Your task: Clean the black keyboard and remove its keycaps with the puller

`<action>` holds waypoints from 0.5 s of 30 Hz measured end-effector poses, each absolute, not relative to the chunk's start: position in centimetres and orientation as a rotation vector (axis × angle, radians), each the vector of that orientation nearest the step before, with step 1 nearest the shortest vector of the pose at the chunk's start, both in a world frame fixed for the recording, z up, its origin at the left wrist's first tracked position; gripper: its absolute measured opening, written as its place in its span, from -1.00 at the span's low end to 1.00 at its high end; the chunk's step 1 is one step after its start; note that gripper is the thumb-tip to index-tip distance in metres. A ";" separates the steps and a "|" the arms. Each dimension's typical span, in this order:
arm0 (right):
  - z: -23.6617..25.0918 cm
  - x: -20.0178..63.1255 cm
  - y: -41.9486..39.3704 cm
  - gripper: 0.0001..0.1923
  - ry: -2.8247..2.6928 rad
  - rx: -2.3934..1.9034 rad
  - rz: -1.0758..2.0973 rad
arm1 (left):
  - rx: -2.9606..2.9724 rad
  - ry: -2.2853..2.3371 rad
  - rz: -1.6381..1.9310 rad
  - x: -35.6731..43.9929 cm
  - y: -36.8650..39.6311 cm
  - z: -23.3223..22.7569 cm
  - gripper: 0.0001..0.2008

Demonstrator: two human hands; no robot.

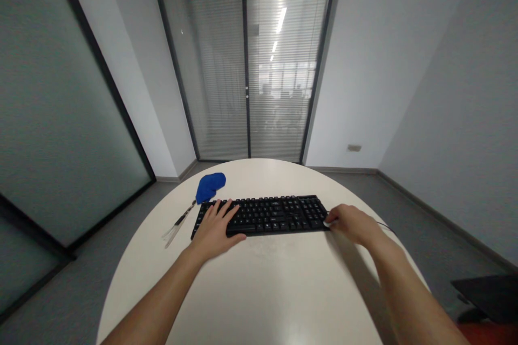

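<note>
Keyboard (277, 215): black, number pad (311, 212) at right, flat across bench (263, 291)
Left hand (214, 230): grip spread wide, empty, over keyboard's left end
Right hand (351, 222): grip pinched on white thing (326, 223) at right end
Hidden: some left keys under hand, most of white thing; lettering too small

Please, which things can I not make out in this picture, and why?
All in the head view:
White thing: mostly hidden by the right hand.
Keyboard, left part: covered by the left hand.
Keyboard letters: too small.
Cable: partly behind the right hand.
Black object, lower right: cut off by picture edge.
Beyond the blinds: blurred.
</note>
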State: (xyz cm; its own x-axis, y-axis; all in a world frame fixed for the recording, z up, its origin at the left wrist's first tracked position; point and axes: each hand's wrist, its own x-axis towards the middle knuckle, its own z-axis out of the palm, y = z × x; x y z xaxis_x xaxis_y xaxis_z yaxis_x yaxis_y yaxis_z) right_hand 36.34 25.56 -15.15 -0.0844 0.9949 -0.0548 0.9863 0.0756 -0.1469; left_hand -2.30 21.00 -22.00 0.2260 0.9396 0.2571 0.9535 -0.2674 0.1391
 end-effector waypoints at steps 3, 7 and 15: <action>-15.7 36.8 25.8 -0.73 -2.244 -2.082 0.207 | -2.421 -1.868 -0.448 -2.3 21.0 -22.0 -0.14; -16.2 37.3 26.2 -0.73 -2.154 -2.130 0.130 | -2.422 -1.864 -0.454 -2.3 21.1 -22.2 -0.15; -16.8 37.8 26.7 -0.74 -2.111 -2.096 0.103 | -2.422 -1.859 -0.455 -2.4 21.2 -22.4 -0.14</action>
